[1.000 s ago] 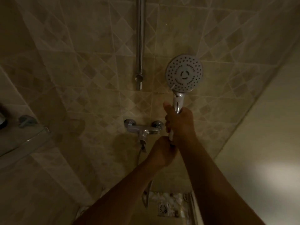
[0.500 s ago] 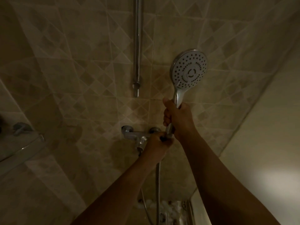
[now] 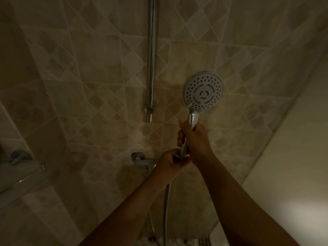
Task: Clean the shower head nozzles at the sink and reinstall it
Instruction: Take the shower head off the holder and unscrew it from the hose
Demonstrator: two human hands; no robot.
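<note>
Chrome mixer tap (image 3: 142, 161) half hidden behind left hand (image 3: 171, 163).

I am keeping both arms raised, right grip (image 3: 194, 139) wrapping closed high, left grip (image 3: 173, 161) pinching closed just below it.

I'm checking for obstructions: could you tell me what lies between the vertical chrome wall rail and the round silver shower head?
In the head view, only bare beige patterned tile lies between the rail and the shower head.
</note>
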